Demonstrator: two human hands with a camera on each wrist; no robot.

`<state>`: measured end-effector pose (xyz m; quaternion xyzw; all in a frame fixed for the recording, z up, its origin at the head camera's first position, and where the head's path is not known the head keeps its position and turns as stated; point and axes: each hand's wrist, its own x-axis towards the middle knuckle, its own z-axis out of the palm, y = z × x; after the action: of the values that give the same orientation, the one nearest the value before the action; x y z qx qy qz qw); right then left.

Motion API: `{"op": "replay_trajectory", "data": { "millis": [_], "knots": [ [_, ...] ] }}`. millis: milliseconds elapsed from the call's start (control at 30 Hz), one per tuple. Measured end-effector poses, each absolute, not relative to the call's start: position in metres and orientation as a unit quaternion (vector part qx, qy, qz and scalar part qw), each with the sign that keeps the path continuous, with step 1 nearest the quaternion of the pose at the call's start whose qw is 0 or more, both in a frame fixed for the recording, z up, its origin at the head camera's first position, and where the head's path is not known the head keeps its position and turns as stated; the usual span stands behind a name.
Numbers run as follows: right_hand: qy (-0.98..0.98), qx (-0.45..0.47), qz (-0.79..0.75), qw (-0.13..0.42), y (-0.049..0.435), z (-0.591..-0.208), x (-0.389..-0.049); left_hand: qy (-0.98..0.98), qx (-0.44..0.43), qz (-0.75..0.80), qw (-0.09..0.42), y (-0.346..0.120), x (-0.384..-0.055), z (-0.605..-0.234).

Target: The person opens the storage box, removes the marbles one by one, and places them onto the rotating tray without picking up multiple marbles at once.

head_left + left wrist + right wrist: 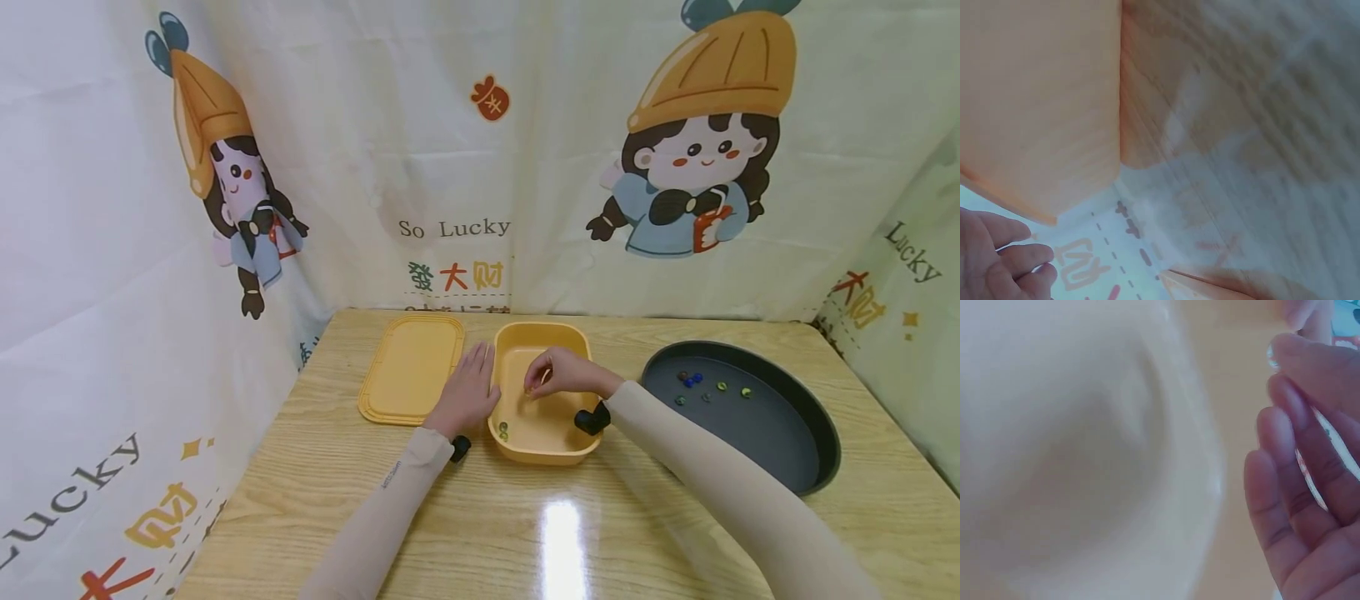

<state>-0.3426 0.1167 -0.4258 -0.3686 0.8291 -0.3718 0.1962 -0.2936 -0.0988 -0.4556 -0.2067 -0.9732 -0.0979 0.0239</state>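
A yellow-orange plastic box (pixel 543 446) stands mid-table, with a couple of greenish marbles (pixel 503 431) in its near left corner. Over its inside, my right hand (pixel 564 372) pinches a small shiny marble (pixel 1272 356) between thumb and fingertips; most of it is hidden by the fingers. The other fingers are bent beside it in the right wrist view. My left hand (pixel 467 390) lies along the box's left rim, its fingers straight. From the left wrist view, the fingers (pixel 1025 257) show beside the box's outer wall (pixel 1041 100).
Left of the box lies a flat yellow lid (pixel 414 367). To the right, partly behind my right forearm, is a large dark oval tray (pixel 780 442) holding several blue, brown and green marbles (pixel 722 386). A printed curtain (pixel 555 183) hangs behind the wooden table (pixel 480 533).
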Motion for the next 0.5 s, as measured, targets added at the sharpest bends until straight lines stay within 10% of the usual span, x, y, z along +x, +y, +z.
{"op": "replay_trajectory", "data": {
  "millis": [500],
  "knots": [
    [0.846,-0.303,-0.402,0.177,0.177,-0.392,-0.329,-0.969,-0.219,-0.115,0.007,-0.100,-0.306,-0.458]
  ]
}}
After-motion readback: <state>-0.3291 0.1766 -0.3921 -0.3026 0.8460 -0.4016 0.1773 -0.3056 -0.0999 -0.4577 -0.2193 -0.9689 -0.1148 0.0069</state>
